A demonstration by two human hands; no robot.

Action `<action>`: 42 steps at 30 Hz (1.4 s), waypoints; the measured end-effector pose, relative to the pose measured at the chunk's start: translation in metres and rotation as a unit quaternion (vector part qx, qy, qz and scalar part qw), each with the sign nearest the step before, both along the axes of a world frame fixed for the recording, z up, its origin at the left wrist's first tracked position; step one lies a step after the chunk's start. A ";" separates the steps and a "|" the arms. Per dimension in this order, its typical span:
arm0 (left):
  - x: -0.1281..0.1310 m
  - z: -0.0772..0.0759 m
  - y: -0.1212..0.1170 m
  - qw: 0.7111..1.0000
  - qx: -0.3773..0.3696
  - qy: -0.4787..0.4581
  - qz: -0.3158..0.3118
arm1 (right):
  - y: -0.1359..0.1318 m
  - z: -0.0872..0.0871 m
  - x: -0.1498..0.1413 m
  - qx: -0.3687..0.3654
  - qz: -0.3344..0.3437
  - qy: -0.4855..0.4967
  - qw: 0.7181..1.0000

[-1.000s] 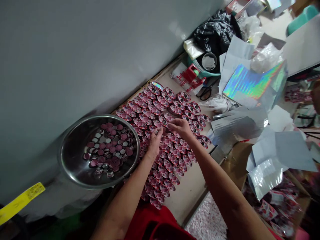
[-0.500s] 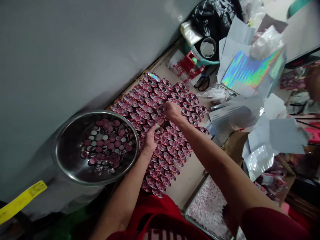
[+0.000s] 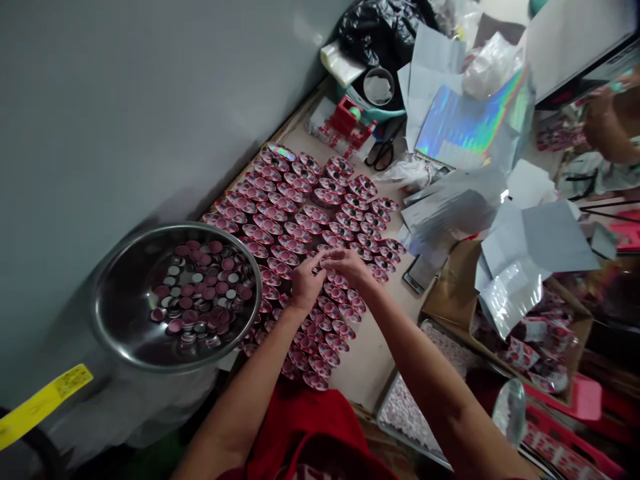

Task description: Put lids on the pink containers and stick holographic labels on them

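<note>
My left hand (image 3: 306, 283) is closed around several small round discs, partly hidden by its fingers. The fingertips of my right hand (image 3: 346, 265) meet it and pinch a disc with a pale edge, mostly covered. Both hands are over dense rows of red-and-pink oval pieces (image 3: 271, 211) on the table. Many of these carry a pink disc in the middle; those toward the right show a dark round centre. To the left, a steel bowl (image 3: 113, 320) holds many loose pink and silver discs (image 3: 209, 292).
A red tape dispenser (image 3: 345, 120) and black scissors (image 3: 384, 155) lie beyond the rows. Silvery sheets (image 3: 453, 203) and a cardboard box (image 3: 453, 293) of packets are at the right. A tray of white bits (image 3: 407, 410) sits near my right forearm. Another person's hand (image 3: 607, 123) shows far right.
My right hand has come back from the rows to my left hand, and their fingertips now meet. The view has shifted slightly, and more of the box and tray at right shows.
</note>
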State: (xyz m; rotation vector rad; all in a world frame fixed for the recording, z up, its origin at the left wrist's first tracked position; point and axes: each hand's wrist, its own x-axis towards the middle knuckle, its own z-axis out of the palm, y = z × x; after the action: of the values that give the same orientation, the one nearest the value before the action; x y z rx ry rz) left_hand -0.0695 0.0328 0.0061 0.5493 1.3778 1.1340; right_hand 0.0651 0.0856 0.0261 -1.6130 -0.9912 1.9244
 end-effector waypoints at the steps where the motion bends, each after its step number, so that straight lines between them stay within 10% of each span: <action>1: 0.005 0.001 0.001 1.000 -0.009 -0.005 -0.002 | -0.001 -0.003 0.005 -0.019 -0.002 0.001 1.000; 6: 0.015 0.002 0.014 0.967 -0.136 -0.209 0.044 | 0.027 -0.014 0.034 0.091 -0.038 -0.167 0.981; 10: 0.006 0.005 0.019 0.918 -0.205 -0.333 0.059 | 0.076 -0.021 0.051 0.229 -0.031 -0.407 0.884; 20: -0.002 -0.001 0.037 0.906 -0.201 -0.370 0.048 | 0.137 -0.023 0.047 0.120 0.214 -0.579 0.778; 28: 0.003 -0.002 0.043 0.890 -0.180 -0.416 0.045 | 0.132 -0.011 0.048 0.175 0.208 -0.567 0.778; 35: 0.009 -0.003 0.033 0.913 -0.153 -0.378 -0.006 | 0.040 0.011 0.052 0.335 0.178 -0.298 0.876; 42: 0.026 0.002 0.022 0.930 -0.173 -0.321 -0.049 | 0.007 0.005 0.057 0.350 0.296 -0.250 0.853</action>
State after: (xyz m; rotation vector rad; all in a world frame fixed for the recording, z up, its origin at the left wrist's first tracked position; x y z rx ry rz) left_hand -0.0436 0.0552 0.0079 -0.0226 0.9277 0.8518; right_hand 0.1222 0.0929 0.0309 -1.4467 -2.3010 1.1483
